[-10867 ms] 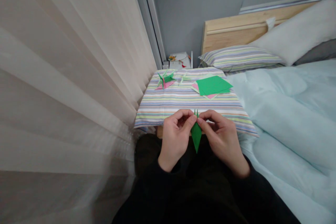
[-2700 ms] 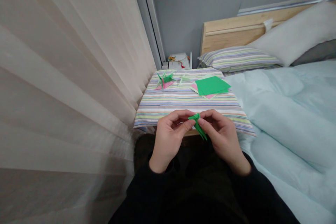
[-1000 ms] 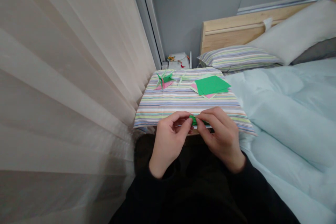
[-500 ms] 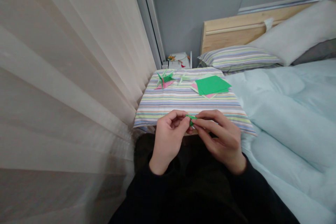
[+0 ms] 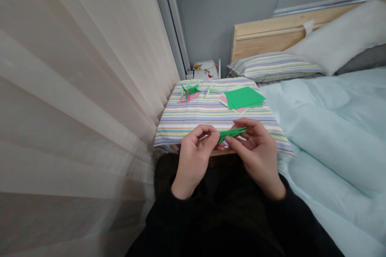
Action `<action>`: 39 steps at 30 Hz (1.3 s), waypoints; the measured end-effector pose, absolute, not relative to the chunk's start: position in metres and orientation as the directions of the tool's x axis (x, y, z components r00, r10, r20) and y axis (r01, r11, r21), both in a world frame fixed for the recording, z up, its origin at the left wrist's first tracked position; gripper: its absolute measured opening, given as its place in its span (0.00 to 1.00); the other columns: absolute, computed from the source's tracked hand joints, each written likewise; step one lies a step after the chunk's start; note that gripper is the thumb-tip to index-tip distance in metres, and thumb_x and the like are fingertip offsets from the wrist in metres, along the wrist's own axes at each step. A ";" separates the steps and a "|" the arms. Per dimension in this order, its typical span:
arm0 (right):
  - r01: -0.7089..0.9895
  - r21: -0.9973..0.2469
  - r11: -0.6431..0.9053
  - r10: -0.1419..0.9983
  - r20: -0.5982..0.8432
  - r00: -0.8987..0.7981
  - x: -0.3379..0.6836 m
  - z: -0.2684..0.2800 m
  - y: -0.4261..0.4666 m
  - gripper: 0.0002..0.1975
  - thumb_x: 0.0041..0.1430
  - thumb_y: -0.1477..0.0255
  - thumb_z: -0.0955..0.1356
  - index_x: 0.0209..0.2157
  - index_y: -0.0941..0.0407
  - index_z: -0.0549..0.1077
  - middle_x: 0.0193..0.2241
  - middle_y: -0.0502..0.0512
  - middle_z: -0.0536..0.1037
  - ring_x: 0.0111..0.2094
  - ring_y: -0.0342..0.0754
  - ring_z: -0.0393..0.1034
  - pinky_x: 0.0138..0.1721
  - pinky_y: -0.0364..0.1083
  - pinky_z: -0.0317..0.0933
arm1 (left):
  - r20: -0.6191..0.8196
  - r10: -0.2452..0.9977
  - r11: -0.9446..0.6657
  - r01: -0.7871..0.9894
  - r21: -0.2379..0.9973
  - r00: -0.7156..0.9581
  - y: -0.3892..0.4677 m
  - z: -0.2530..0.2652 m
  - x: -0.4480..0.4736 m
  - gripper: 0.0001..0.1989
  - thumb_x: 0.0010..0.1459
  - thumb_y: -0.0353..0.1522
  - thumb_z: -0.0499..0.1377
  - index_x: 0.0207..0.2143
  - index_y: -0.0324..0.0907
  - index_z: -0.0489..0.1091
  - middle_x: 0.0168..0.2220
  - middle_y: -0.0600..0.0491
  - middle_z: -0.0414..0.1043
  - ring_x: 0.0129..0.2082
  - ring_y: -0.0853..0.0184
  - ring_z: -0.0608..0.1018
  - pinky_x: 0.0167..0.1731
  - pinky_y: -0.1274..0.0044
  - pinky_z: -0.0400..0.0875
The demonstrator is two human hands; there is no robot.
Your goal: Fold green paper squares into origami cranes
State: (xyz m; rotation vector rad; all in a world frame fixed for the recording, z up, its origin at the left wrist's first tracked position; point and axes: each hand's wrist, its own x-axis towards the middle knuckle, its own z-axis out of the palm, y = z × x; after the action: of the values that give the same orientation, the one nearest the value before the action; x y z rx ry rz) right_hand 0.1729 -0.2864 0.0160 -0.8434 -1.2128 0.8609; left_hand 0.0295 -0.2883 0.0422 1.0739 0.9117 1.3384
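**Folded green paper (image 5: 232, 132) held in two hands over the near edge of the surface (image 5: 193, 120)**

The left hand (image 5: 196, 154) comes up from below, back of the hand outward, its fingers bent and pinching the left end of the paper between thumb and index finger. The right hand (image 5: 257, 150) faces it, wrist angled inward; its fingers also hold the paper, the thumb against the near side around the middle, the others curved behind. The strip lies roughly level, its slender split points reaching right toward the right index finger. Both forearms are in black sleeves (image 5: 169, 217), cut off at the bottom of the view.

The paper's left tip disappears under the left thumb, several fingertips are hidden behind the folds, and the exact layers are too small to make out. Near the far left corner of the surface, green and pink folded pieces (image 5: 191, 90) overlap, so their number is unclear. A pale green folded piece (image 5: 212, 89) beside them almost blends into the striped cloth. Toward the far right corner, green sheets (image 5: 244, 97) partly cover pink and pale ones.
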 end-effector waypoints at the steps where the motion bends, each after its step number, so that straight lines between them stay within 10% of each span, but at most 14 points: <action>1: -0.181 -0.907 0.381 0.923 0.361 0.133 0.173 0.015 -0.285 0.19 0.54 0.75 0.76 0.46 0.51 0.72 0.35 0.49 0.78 0.34 0.45 0.76 0.33 0.44 0.72 | 0.080 0.995 -0.061 -0.292 0.954 0.056 -0.289 0.042 0.030 0.11 0.56 0.35 0.69 0.36 0.39 0.72 0.32 0.56 0.74 0.28 0.72 0.78 0.34 0.78 0.76; 8: -0.309 -0.893 0.329 0.944 0.301 0.135 0.176 0.019 -0.282 0.19 0.54 0.76 0.76 0.43 0.50 0.68 0.30 0.45 0.79 0.29 0.42 0.74 0.33 0.42 0.68 | 0.039 0.990 -0.024 -0.110 0.994 0.137 -0.294 0.043 0.031 0.09 0.54 0.32 0.70 0.30 0.37 0.74 0.29 0.54 0.74 0.30 0.72 0.76 0.34 0.79 0.75; 27: 0.270 -0.837 0.476 0.861 0.506 0.053 0.177 0.022 -0.293 0.01 0.62 0.73 0.72 0.35 0.54 0.77 0.33 0.51 0.81 0.35 0.46 0.77 0.37 0.46 0.72 | 0.158 0.987 -0.160 -0.097 0.982 -0.028 -0.290 0.038 0.031 0.06 0.54 0.30 0.68 0.34 0.36 0.76 0.31 0.53 0.77 0.31 0.71 0.77 0.32 0.81 0.76; 39: 0.204 -0.894 0.399 0.908 0.417 0.051 0.179 0.024 -0.292 0.01 0.60 0.73 0.73 0.33 0.54 0.78 0.33 0.51 0.82 0.34 0.47 0.77 0.35 0.45 0.71 | 0.144 0.989 -0.145 -0.060 0.988 -0.012 -0.288 0.036 0.031 0.06 0.54 0.29 0.68 0.33 0.37 0.75 0.32 0.53 0.77 0.32 0.70 0.78 0.33 0.80 0.77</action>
State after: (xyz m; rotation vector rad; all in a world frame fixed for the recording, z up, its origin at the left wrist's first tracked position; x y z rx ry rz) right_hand 0.1790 -0.2922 0.0243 -1.0625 -1.4455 0.7290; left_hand 0.0305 -0.2882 0.0361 1.2650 1.0974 1.3491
